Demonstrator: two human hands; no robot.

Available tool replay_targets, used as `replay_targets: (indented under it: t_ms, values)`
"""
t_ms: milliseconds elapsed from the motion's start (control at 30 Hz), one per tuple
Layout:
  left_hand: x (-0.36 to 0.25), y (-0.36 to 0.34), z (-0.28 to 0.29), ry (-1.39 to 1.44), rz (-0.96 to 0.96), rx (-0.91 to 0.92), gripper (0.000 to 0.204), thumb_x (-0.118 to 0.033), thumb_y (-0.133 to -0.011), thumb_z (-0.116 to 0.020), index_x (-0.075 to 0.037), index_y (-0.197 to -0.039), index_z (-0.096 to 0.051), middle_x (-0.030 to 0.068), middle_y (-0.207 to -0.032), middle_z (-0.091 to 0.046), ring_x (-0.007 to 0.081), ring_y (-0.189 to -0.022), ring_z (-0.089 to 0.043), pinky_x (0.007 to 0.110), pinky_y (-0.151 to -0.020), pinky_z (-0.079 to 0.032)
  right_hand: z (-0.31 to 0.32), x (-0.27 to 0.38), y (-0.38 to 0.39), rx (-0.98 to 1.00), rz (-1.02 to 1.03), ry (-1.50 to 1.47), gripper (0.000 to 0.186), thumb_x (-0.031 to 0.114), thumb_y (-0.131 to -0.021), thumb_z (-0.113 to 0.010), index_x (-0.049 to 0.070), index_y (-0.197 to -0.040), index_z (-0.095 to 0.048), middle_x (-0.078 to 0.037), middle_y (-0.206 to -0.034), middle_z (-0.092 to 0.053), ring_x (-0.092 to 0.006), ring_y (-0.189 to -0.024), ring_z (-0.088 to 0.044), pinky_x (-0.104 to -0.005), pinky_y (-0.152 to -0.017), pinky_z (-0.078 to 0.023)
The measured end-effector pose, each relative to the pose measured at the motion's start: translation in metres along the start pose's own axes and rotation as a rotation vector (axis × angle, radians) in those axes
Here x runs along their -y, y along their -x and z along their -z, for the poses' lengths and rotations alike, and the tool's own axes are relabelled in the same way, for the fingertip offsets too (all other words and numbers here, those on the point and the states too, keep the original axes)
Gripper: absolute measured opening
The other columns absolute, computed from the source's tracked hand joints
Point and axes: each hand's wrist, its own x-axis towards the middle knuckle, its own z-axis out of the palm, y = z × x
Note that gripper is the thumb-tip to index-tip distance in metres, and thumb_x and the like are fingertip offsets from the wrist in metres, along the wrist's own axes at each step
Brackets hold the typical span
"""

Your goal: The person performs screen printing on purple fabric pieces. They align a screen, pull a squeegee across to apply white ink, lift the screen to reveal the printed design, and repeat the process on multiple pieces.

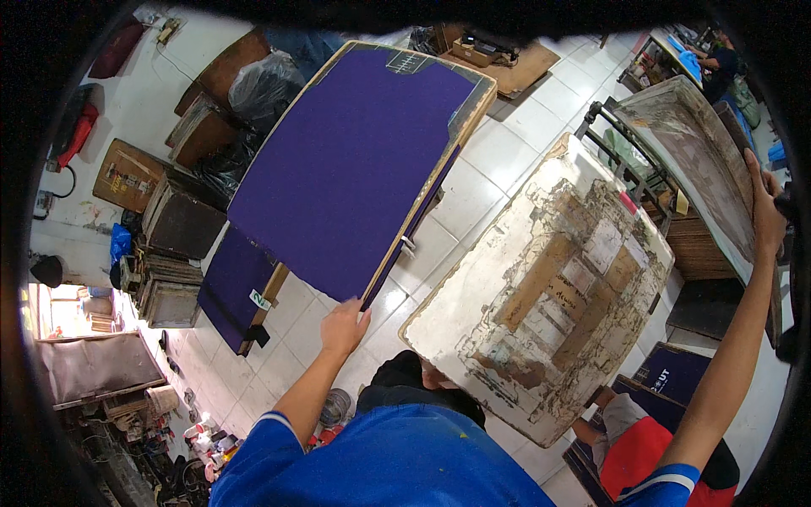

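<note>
I'm standing over a white tiled floor (515,118) in a crowded workshop, looking down past my blue shirt. My left hand (344,326) is gripping the near corner of a wooden board (405,228) that is covered with purple cloth (355,160); my fingers are curling around its edge, thumb on top. The board is stretching away from me to the far left, tilted, with a second purple-covered board (232,291) sitting lower, just beside it on the left. My right hand (764,207) is reaching up and out to the far right, fingers wrapping around the rim of a stained printing screen (693,152) standing on its edge. Between my two arms a worn white table (541,296) is filling the middle, its top patched with peeling paper and brown tape. Stacks of dark wooden frames (173,228) are lining the left wall, with black plastic bags (262,84) beyond them. Paint pots (198,431) are cluttering the floor near left. Down at near right another person in red (642,448) is crouching beside dark purple pieces (672,372). At far right someone in dark clothes (718,68) is working at a bench.
</note>
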Motion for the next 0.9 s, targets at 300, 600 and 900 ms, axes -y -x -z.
replay_targets:
  t_ms: [300,600,900]
  values:
    - [-0.017,-0.103,-0.014,-0.264,-0.406,-0.466,0.045,-0.036,-0.101,-0.069,-0.016,-0.142,-0.067,0.0112,-0.156,-0.056,0.0380,-0.144,-0.050,0.052,-0.116,-0.043,-0.008,-0.022,-0.020,0.028,0.083,-0.077,0.060,0.061,-0.108,-0.053,0.010,-0.128,-0.076,-0.009,-0.099,-0.071,-0.0177,-0.090,-0.070,-0.0319,-0.089,-0.054]
    - [-0.016,-0.122,0.013,-0.308,-0.617,-0.387,0.037,-0.025,-0.090,-0.074,-0.012,-0.125,-0.069,0.0088,-0.130,-0.066,0.0312,-0.125,-0.060,0.047,-0.102,-0.047,-0.003,-0.021,-0.018,-0.134,0.449,0.156,0.054,0.059,-0.108,-0.054,0.014,-0.125,-0.078,-0.006,-0.090,-0.070,-0.0156,-0.083,-0.069,-0.0306,-0.081,-0.054]
    - [-0.060,-0.149,0.060,-0.693,-0.724,-0.024,0.027,-0.020,-0.076,-0.076,-0.012,-0.101,-0.069,0.0090,-0.100,-0.073,0.0288,-0.103,-0.069,0.043,-0.085,-0.050,0.006,0.009,-0.004,-0.082,0.194,-0.127,0.075,0.082,-0.093,-0.056,0.012,-0.102,-0.082,-0.007,-0.080,-0.069,-0.0150,-0.070,-0.065,-0.0316,-0.075,-0.051]
